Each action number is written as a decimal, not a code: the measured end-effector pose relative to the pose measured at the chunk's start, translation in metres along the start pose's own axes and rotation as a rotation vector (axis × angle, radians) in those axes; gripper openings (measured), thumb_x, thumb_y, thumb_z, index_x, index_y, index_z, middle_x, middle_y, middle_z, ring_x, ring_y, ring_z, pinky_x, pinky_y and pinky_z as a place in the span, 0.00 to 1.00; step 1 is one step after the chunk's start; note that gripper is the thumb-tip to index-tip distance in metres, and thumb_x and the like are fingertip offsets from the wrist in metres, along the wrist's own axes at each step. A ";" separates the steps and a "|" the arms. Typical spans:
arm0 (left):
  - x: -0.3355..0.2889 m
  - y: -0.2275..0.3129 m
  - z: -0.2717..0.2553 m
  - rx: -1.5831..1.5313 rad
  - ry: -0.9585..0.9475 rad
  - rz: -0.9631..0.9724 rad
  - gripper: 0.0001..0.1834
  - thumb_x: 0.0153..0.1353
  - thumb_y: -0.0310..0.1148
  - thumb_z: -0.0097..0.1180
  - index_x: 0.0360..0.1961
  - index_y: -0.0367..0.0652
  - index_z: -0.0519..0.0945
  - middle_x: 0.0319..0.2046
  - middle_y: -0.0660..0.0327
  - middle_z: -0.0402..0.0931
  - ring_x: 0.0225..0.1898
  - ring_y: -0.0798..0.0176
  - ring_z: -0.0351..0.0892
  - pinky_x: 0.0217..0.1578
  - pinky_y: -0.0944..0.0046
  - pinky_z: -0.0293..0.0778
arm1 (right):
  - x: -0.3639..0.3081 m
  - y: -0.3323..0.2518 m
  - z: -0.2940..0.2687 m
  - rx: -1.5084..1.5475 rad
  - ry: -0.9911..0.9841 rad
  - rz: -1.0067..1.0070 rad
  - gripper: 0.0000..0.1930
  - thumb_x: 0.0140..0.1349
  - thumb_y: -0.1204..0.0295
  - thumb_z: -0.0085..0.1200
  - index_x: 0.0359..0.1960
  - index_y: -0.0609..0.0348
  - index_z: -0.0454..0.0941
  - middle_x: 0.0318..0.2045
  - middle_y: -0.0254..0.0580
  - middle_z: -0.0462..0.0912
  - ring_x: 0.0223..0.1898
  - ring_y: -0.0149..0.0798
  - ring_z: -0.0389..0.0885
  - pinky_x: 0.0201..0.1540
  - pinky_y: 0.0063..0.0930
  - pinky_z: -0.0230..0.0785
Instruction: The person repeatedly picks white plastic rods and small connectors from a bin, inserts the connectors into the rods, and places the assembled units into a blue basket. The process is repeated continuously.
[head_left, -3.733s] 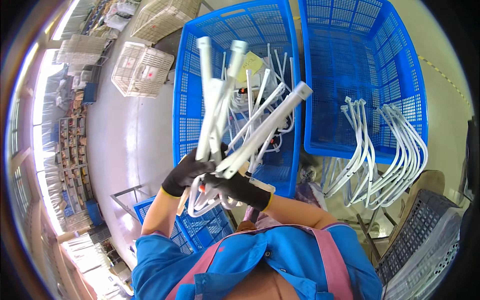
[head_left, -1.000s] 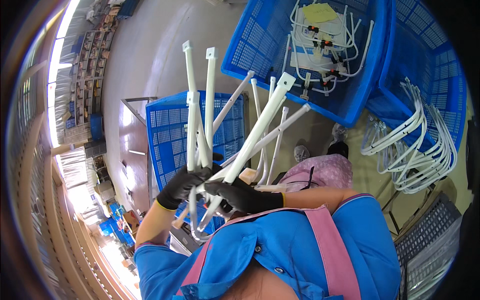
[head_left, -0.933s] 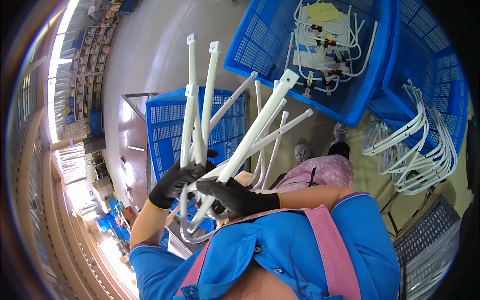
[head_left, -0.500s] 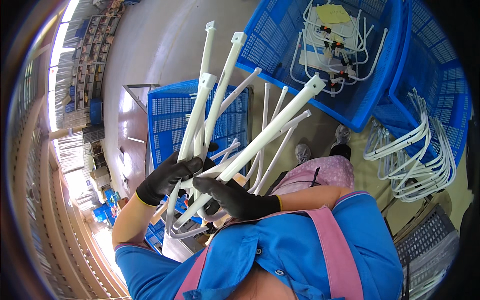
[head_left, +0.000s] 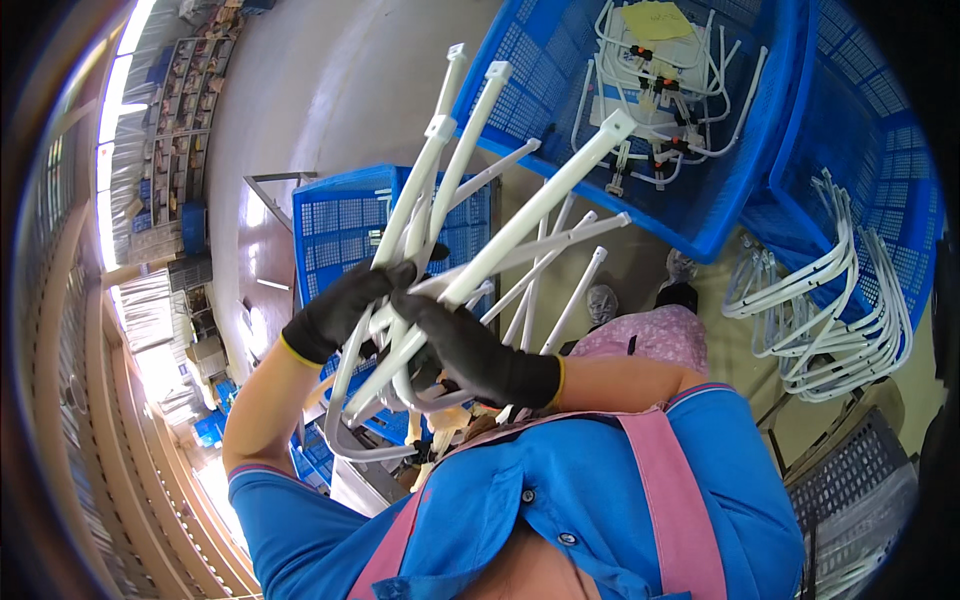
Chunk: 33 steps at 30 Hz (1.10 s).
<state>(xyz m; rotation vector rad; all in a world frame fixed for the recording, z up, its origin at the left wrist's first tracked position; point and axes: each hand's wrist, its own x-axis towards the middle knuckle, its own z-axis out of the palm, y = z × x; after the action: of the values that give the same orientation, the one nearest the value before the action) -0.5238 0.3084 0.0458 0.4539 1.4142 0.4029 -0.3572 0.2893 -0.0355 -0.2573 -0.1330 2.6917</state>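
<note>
Left hand (head_left: 345, 310) clutched white bent tubes (head_left: 539, 208), right hand (head_left: 470, 345) gripped them too, ends fanned apart, blue crate (head_left: 530, 75) stood beyond, rightward

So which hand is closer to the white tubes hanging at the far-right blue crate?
Right. Your right hand is well to the left of the hanging tubes; your left hand is farther left, beyond the right one.

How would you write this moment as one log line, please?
left hand, gloved: grips white tubes | right hand, gloved: grips same bundle | upper right: blue crate, yellow paper inside
</note>
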 end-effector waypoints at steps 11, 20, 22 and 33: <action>0.103 0.094 0.044 0.579 -0.137 0.333 0.25 0.56 0.33 0.64 0.52 0.35 0.72 0.38 0.59 0.81 0.36 0.72 0.79 0.43 0.68 0.77 | 0.025 -0.135 -0.040 0.154 0.041 -0.199 0.16 0.65 0.54 0.47 0.32 0.54 0.71 0.22 0.38 0.76 0.23 0.31 0.77 0.27 0.25 0.72; 0.094 0.119 0.070 0.043 0.128 -0.307 0.14 0.67 0.35 0.46 0.50 0.40 0.74 0.38 0.61 0.79 0.36 0.71 0.79 0.38 0.67 0.77 | 0.000 -0.120 -0.021 0.579 0.018 -0.157 0.12 0.63 0.59 0.53 0.40 0.50 0.67 0.28 0.36 0.75 0.30 0.31 0.78 0.31 0.23 0.74; 0.092 0.124 0.073 0.000 0.074 -0.311 0.15 0.67 0.37 0.46 0.50 0.40 0.74 0.38 0.60 0.79 0.35 0.70 0.79 0.37 0.68 0.77 | -0.002 -0.120 -0.021 0.644 -0.017 -0.132 0.12 0.63 0.59 0.52 0.39 0.49 0.68 0.28 0.35 0.76 0.29 0.30 0.78 0.30 0.22 0.73; 0.058 0.129 0.093 0.114 0.345 -0.335 0.21 0.67 0.43 0.48 0.52 0.38 0.72 0.35 0.60 0.79 0.33 0.69 0.79 0.37 0.66 0.77 | -0.014 -0.112 0.004 0.593 -0.005 0.029 0.15 0.61 0.54 0.50 0.37 0.52 0.70 0.21 0.35 0.74 0.18 0.29 0.72 0.21 0.24 0.66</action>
<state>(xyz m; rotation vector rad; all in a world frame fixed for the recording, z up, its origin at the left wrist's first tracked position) -0.4249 0.4431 0.0742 0.2360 1.8201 0.1307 -0.2995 0.3842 -0.0141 -0.0668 0.6596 2.6165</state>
